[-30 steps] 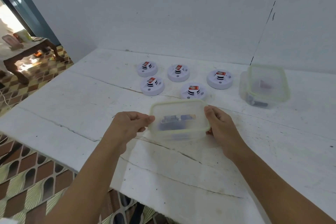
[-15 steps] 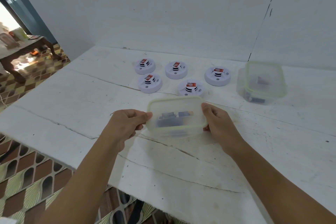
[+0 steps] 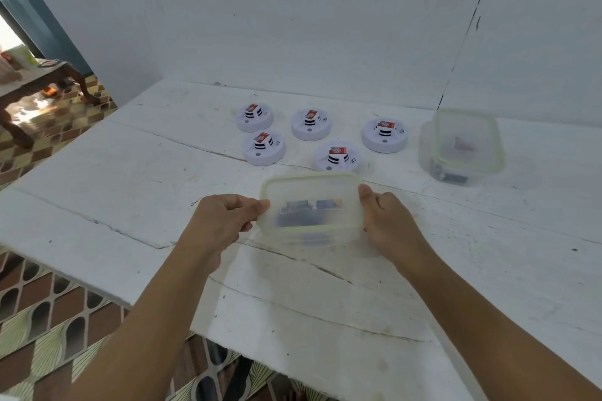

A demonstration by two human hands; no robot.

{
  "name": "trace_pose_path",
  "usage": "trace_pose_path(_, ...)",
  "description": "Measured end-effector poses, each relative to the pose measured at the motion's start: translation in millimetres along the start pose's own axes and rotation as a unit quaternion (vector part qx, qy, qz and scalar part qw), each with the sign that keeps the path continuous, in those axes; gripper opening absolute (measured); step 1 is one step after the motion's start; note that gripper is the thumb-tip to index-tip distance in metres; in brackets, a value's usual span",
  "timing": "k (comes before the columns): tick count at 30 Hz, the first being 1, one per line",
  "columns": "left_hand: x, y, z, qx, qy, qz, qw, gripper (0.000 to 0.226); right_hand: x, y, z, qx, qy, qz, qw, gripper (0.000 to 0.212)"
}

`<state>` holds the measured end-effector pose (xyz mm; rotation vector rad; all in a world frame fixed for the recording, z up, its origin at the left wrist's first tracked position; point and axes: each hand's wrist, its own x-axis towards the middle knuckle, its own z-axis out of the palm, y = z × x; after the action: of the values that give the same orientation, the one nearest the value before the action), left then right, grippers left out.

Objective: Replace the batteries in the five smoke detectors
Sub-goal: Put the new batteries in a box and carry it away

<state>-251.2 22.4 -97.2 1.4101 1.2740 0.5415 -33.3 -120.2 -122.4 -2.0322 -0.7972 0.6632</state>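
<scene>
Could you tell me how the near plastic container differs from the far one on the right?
The near container is held at both ends by the left hand and right hand; the far container sits untouched. The near one's lid lies flat, while the far one's lid looks tilted. Both are clear with green-rimmed lids and hold small dark items.

Near lidded container (image 3: 312, 209): through its cloudy lid we make out only dark and blue blurs, which we cannot identify or count, and both short ends are covered by the left hand (image 3: 217, 225) and right hand (image 3: 387, 225). Far container (image 3: 462, 143): we see only a reddish smear and a dark shape through its walls. Detector labels (image 3: 337, 151): print too small for us to read; side table (image 3: 42, 75) cut by the left edge.
</scene>
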Motion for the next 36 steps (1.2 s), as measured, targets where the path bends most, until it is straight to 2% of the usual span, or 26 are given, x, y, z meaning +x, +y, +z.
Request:
trace_pose_path(4, -1.3, 0.2, 2.5, -0.001, 0.008, 0.003, 1.0, 0.022, -1.7, -1.8, 10.1, 0.048, 0.014, 0.051, 0.997, 0.053)
trace_pose_path(6, -2.1, 0.8, 2.2, 0.006, 0.01, 0.002, 1.0, 0.021, -2.5, -2.2, 10.9, 0.035, 0.017, 0.066, 0.997, 0.055)
trace_pose_path(10, -5.9, 5.2, 1.3, 0.024, 0.003, 0.01, 1.0, 0.022, 0.3, -4.4, 2.4, 0.038, 0.001, 0.035, 0.999, 0.055)
trace_pose_path(11, -7.2, 6.4, 1.8, 0.034, 0.003, 0.016, 0.999, 0.023, 0.2, -6.4, -0.2, 0.034, -0.005, 0.022, 0.999, 0.052)
trace_pose_path(13, -11.6, 6.0, 3.6, 0.084, 0.031, 0.052, 0.995, 0.025, 3.4, -7.7, -4.4, -0.047, -0.005, -0.025, 0.999, 0.036)
trace_pose_path(15, -23.1, 4.1, 8.4, 0.174, 0.1, 0.119, 0.972, 0.027, 7.3, -13.5, -8.1, -0.127, 0.037, -0.097, 0.986, 0.045)
trace_pose_path(17, -40.8, 3.1, 16.6, 0.238, 0.123, 0.205, 0.941, 0.026, 13.2, -23.5, -8.5, -0.145, 0.053, -0.165, 0.974, 0.048)
trace_pose_path(20, -61.5, 5.2, 33.1, 0.284, 0.058, 0.26, 0.921, 0.03, 30.9, -33.0, -3.8, -0.18, 0.014, -0.226, 0.957, 0.043)
trace_pose_path(24, -67.0, 11.4, 43.5, 0.326, 0.022, 0.253, 0.911, 0.037, 45.5, -39.4, 3.5, -0.217, -0.071, -0.237, 0.944, 0.038)
trace_pose_path(32, -61.2, 16.4, 27.9, 0.32, -0.009, 0.229, 0.919, 0.029, 31.6, -39.6, -7.2, -0.245, -0.057, -0.186, 0.95, 0.04)
trace_pose_path(36, -51.4, 15.4, 19.9, 0.303, -0.029, 0.204, 0.931, 0.036, 23.0, -38.7, -16.9, -0.225, -0.08, -0.141, 0.961, 0.034)
